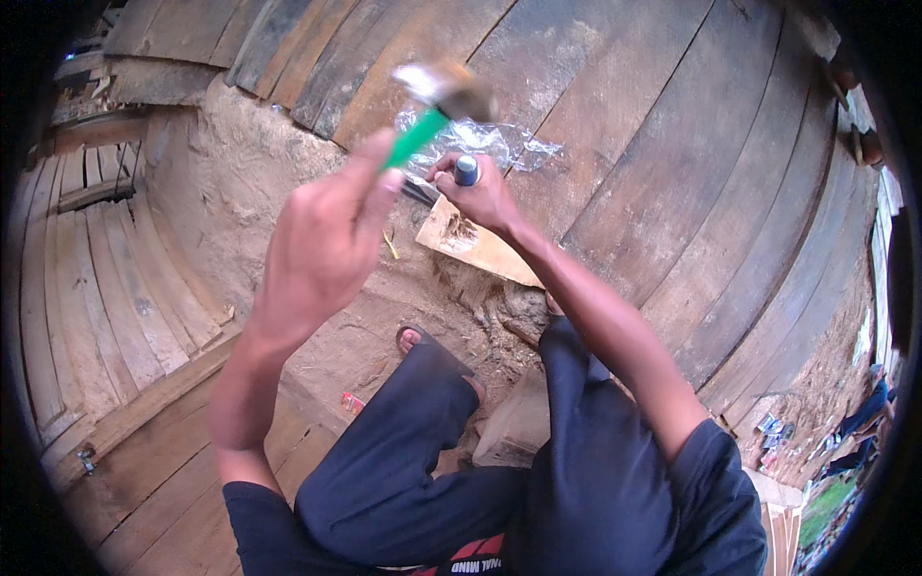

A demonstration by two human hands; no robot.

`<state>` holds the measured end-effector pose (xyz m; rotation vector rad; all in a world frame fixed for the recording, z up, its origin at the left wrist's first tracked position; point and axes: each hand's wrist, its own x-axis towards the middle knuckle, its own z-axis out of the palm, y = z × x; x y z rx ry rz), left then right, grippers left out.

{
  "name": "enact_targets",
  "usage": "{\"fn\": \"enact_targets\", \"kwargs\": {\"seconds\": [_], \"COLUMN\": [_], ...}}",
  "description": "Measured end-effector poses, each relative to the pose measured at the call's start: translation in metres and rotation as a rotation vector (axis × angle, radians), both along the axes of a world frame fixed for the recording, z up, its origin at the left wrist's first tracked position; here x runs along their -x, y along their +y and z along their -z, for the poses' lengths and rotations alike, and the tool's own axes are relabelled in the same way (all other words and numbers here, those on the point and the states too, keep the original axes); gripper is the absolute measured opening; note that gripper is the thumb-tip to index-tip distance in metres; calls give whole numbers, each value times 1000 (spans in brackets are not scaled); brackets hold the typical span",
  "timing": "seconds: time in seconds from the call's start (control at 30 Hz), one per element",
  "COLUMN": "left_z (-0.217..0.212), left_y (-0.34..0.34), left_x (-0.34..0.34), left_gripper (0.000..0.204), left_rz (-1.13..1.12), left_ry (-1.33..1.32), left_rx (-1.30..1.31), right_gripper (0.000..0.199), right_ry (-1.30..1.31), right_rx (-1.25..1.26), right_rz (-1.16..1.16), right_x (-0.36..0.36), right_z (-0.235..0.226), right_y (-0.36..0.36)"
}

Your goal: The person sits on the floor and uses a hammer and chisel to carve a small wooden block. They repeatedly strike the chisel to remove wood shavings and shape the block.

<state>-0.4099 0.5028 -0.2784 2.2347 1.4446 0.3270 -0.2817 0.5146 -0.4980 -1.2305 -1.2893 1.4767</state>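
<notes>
My left hand [327, 230] is raised and wrapped round the green handle of a hammer [419, 136], whose metal head is smeared by motion. Below and to the right of that head, my right hand [480, 195] grips a chisel [467, 171] by its handle, blue-grey butt end up. Its blade is hidden under the hand. Beside the fist is a pale piece of wood [490, 255] with a rough, chipped patch on its face. A dark strip [419, 192] shows at the wood's far left end.
Crumpled clear plastic [530, 150] lies on weathered planks [624, 125] beyond my hands. A small yellow item [391, 245] and a red wrapper [352, 402] rest on the dirt floor. At left stands a slatted wooden structure [106, 288]. Other people [864, 413] show at the right rim.
</notes>
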Motion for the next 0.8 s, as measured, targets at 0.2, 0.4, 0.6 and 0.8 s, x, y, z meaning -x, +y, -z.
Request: {"fn": "enact_targets", "kwargs": {"seconds": [0.2,0.4,0.6,0.8], "left_z": [14,21,14,13], "left_y": [10,12,14,26], "left_x": [9,8,-6,-9], "left_gripper": [35,34,34,34], "left_rz": [-36,85,-32,-60], "left_ry": [237,134,183,-14], "left_rx": [131,19,167,19], "right_gripper": [17,18,18,16], "right_ry": [29,61,125,138], "right_rx": [16,77,17,-32], "right_rz": [-8,1,7,30], "right_x": [-2,-6,-5,-4], "right_z": [0,-4,14,20], "right_y": [-1,2,7,12]}}
